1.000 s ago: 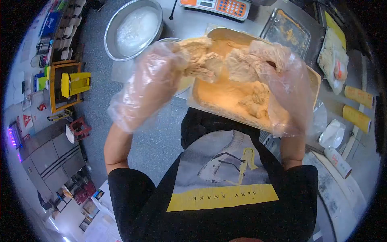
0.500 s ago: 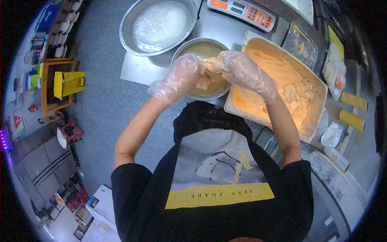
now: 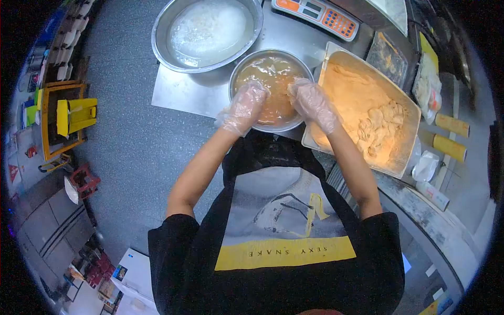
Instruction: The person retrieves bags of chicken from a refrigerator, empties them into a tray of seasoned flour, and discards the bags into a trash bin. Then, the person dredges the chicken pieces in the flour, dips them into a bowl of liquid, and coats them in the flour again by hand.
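Observation:
Both hands wear clear plastic gloves and are at a round metal bowl (image 3: 234, 73) of cloudy, orange-brown liquid. My left hand (image 3: 249, 105) is at the bowl's left side, fingers curled at the liquid. Opposite it, my right hand (image 3: 311, 102) reaches over the right rim with its fingers curled down. What the fingers hold, if anything, is hidden by the gloves and the liquid. Right of the bowl is a pale rectangular tub (image 3: 412, 149) of orange powder, with lumpy coated pieces (image 3: 380, 128) in its right part.
A large metal basin (image 3: 252, 39) of whitish liquid stands at the upper left of the steel table (image 3: 184, 94). An orange and white scale (image 3: 320, 17) is behind the bowl. A smeared dark tray (image 3: 386, 58) lies behind the tub; yellow rolls (image 3: 450, 147) are at the right.
Both hands have moved from the powder tub to the liquid bowl and lowered. The coated pieces they held are no longer visible between them. The liquid now looks rippled and more orange.

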A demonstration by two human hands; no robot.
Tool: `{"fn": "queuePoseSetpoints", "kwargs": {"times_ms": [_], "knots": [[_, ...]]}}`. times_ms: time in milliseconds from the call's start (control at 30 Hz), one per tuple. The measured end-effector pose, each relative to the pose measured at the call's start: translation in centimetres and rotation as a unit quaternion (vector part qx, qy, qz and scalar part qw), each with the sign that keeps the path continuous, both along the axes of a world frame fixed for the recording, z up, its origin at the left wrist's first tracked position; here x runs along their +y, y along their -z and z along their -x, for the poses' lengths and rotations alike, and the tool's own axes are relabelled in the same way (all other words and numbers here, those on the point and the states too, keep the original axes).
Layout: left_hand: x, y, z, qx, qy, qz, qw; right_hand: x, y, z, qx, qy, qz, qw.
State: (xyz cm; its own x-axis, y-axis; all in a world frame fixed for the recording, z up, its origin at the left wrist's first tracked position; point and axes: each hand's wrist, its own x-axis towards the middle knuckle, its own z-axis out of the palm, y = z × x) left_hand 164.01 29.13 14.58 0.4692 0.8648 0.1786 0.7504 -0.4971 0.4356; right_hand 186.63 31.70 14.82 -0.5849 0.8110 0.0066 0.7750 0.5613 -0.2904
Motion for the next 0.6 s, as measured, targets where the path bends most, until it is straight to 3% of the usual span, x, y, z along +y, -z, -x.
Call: {"fn": "queuePoseSetpoints", "kwargs": {"times_ms": [100, 233, 333, 433, 500, 600], "knots": [[0.0, 0.1, -0.1, 0.031, -0.002, 0.034, 0.999, -0.1, 0.9, 0.5, 0.004, 0.019, -0.013, 1.000], [0.2, -0.1, -0.1, -0.029, -0.027, 0.034, 0.999, -0.2, -1.3, 0.8, 0.036, 0.041, 0.002, 0.999], [0.3, 0.2, 0.1, -0.031, -0.050, 0.042, 0.997, -0.5, -1.3, 0.6, 0.082, 0.039, -0.053, 0.994], [0.3, -0.1, -0.2, -0.005, -0.041, 0.047, 0.998, 0.0, -0.9, 1.1, -0.001, 0.011, -0.048, 0.999], [0.0, -0.3, -0.5, 0.013, -0.028, 0.052, 0.998, -0.1, -2.3, 2.2, -0.104, 0.030, 0.036, 0.993], [-0.4, 0.4, -0.7, -0.040, -0.037, 0.051, 0.997, -0.2, -2.1, 2.5, -0.137, 0.032, 0.049, 0.989]]}}
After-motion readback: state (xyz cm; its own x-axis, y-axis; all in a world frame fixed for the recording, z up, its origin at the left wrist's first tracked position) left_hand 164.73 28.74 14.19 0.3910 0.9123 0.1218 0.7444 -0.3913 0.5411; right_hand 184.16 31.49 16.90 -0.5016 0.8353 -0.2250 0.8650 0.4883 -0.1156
